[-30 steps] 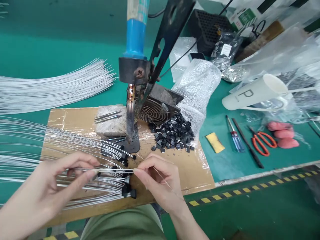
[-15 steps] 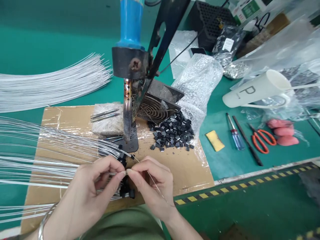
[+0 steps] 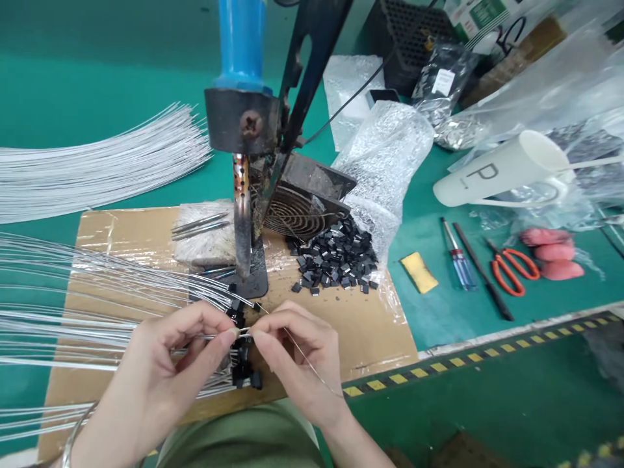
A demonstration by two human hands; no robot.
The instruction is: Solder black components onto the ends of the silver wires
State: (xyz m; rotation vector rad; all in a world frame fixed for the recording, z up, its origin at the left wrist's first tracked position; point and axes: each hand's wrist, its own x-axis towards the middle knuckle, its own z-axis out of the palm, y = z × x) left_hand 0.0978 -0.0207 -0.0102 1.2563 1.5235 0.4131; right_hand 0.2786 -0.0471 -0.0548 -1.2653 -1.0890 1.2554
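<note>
My left hand (image 3: 182,364) is closed, thumb and forefinger pinching a white wire (image 3: 244,332) close to its end. Opposite it, my right hand (image 3: 297,354) is also closed, its fingertips on the split ends of that wire. A thin strand of solder wire (image 3: 312,369) runs through my right hand and past its wrist. Behind and below the fingers lies a row of black connectors (image 3: 238,374) on finished white wires (image 3: 112,260). Above the hands, a soldering iron (image 3: 242,221) with a blue handle hangs tip down in a black stand.
Loose black connectors (image 3: 336,260) are heaped on the cardboard (image 3: 361,331) beside a small fan (image 3: 297,208). A bundle of white wires (image 3: 97,169) lies back left. To the right are a yellow sponge (image 3: 419,272), screwdriver (image 3: 461,263), orange-handled scissors (image 3: 514,270) and white mug (image 3: 502,170).
My fingertips have drawn slightly apart, so a short stretch of the split wire ends now shows between them. The camera view has shifted a little.
</note>
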